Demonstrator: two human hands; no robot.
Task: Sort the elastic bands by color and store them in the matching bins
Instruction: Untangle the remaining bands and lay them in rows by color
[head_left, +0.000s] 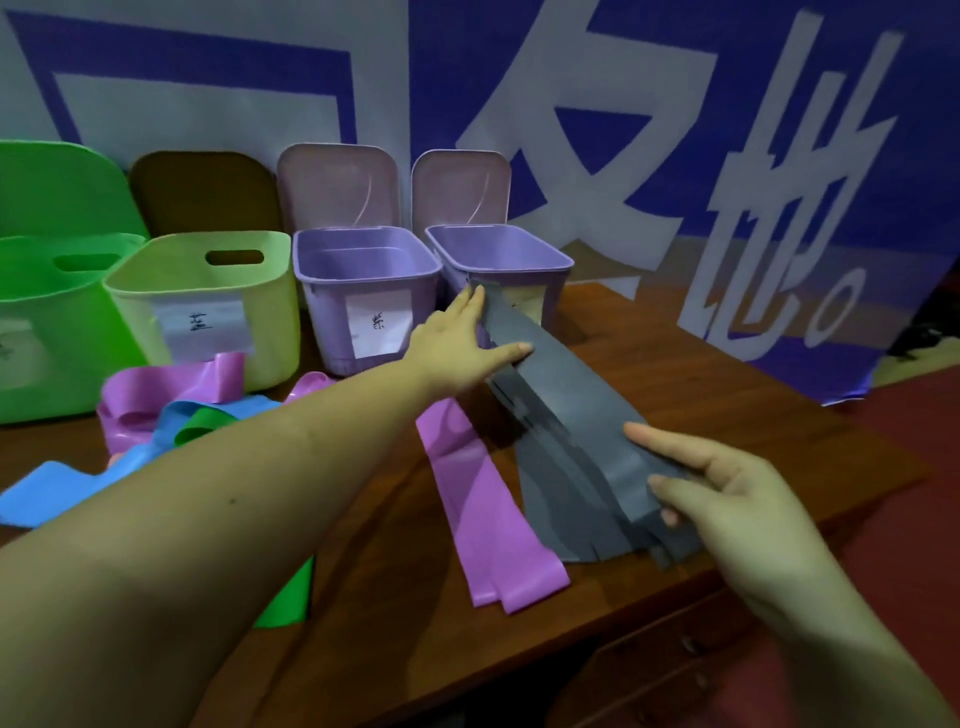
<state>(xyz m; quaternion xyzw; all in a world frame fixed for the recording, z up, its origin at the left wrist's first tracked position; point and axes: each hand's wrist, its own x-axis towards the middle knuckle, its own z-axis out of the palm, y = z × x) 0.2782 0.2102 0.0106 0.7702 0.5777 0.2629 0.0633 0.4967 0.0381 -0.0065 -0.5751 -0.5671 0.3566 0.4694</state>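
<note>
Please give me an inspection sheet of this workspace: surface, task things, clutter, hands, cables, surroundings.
Surface: brown wooden table.
Task things: grey bands stretched between both hands; purple bands flat beside them; blue, green and more purple bands heaped at left. Two green bins, two purple bins, lids open.
Clutter: nothing seen.
Hands: left hand presses the far end of the grey bands; right hand pinches the near end.
Cables: nothing seen.
Surroundings: blue and white banner behind.
</note>
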